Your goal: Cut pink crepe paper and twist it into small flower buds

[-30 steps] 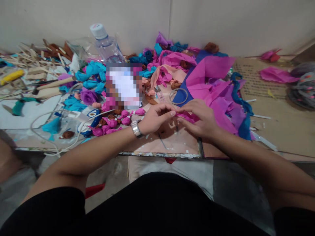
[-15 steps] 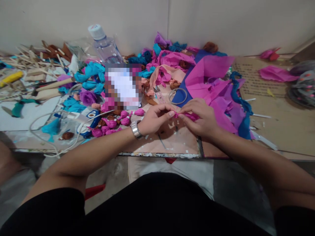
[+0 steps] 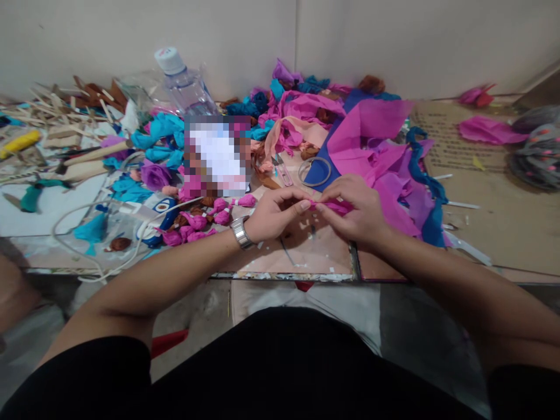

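Observation:
A small piece of pink crepe paper (image 3: 336, 206) is pinched between my two hands over the front of the table. My left hand (image 3: 277, 214), with a metal watch at the wrist, is closed on its left end. My right hand (image 3: 356, 211) grips it from the other side, thumb and index finger together. Several small pink paper bundles (image 3: 196, 221) lie to the left of my left hand. Just beyond the hands are pink-handled thread snips (image 3: 284, 174) and a grey wire ring (image 3: 314, 171). Loose pink paper sheets (image 3: 371, 128) spread behind my right hand.
A water bottle (image 3: 186, 84) stands at the back, behind a blurred phone (image 3: 219, 154). A white cable (image 3: 94, 204) loops at the left near wooden sticks (image 3: 56, 111). Cardboard (image 3: 494, 216) covers the right side, with a white knife-like tool (image 3: 470, 249) on it.
Both hands stay in almost the same place, still pinching the pink paper. The view has shifted very slightly.

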A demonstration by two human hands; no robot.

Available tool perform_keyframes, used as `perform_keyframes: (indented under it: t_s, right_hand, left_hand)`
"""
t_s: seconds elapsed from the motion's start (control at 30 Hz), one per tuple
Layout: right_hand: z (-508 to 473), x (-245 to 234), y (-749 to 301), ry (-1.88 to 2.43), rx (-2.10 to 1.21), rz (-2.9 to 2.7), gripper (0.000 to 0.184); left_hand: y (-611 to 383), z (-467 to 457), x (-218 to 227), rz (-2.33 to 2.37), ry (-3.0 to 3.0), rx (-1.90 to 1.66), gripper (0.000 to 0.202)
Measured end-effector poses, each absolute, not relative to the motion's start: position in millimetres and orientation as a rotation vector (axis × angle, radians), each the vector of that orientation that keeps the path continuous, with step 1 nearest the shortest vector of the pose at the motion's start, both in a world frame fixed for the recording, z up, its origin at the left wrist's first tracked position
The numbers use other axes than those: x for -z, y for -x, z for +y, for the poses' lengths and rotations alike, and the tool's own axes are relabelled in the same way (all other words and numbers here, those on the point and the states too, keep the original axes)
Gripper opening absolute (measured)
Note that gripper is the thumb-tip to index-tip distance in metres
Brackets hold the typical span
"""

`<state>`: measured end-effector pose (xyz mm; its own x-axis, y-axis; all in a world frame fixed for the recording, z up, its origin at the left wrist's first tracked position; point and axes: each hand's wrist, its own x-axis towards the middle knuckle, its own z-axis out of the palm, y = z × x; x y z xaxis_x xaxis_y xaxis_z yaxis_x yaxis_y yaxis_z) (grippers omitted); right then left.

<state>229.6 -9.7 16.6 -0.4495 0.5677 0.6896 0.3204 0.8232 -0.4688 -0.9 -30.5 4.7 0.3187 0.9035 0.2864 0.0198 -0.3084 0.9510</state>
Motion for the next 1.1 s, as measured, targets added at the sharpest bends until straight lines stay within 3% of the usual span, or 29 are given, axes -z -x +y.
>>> perform_keyframes:
  t_s: [0.27, 0.43, 1.1]
  right_hand:
    - [-9.5, -15.2, -229.4, 0.660, -0.326, -2.101, 0.004]
    - [-8.7, -13.0, -229.6, 0.613, -0.342, -2.170, 0.017]
    - [-9.5, -17.0, -229.3, 0.624, -0.342, -2.083, 0.009]
  left_hand:
    - [0.3, -30.8, -4.3, 0.911, -1.655, -1.140, 0.037]
    - [1.1, -30.3, -2.0, 0.905, -1.658, -1.102, 0.038]
    - [-1.5, -31.4, -4.2, 0.789, -1.466, -1.028, 0.040]
